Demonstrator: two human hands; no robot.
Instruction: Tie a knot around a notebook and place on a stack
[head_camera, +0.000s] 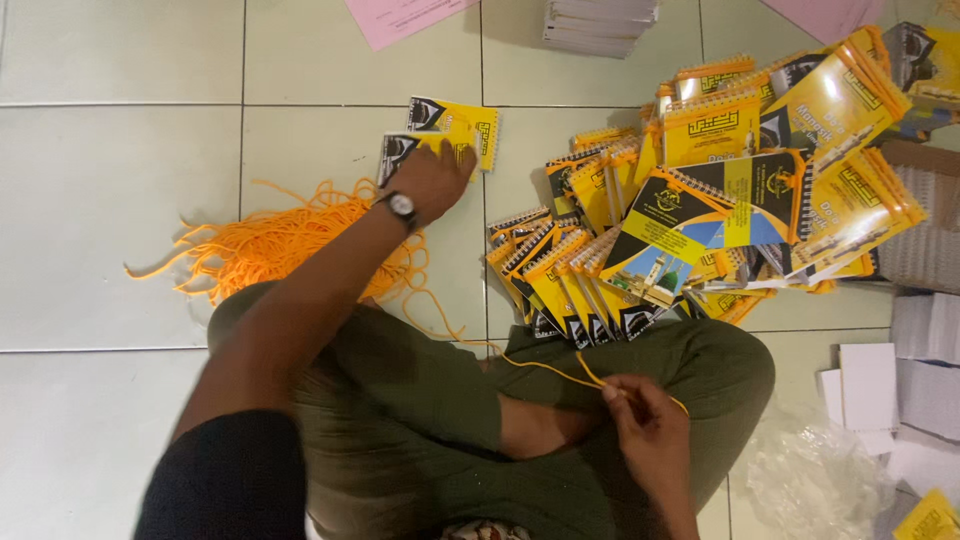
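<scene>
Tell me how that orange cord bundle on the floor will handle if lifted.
The orange cord bundle likely lifts floppy and light: its strands lie loose and curled. It probably tangles, since loops cross; the strand pinched in the right hand already droops.

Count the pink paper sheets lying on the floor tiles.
2. One pink sheet lies at the top edge, left of the white stack; another pink sheet lies at the top right, above the booklet pile. Both are cut off; more may lie out of frame.

Two yellow-and-black printed booklets (445, 135) are pressed under the left hand (432, 180). A heap of like booklets (700, 200) (spiral-bound) is spread beyond the right hand (650, 430); crumpled clear plastic wrapping (820, 475) lies just beside it.
</scene>
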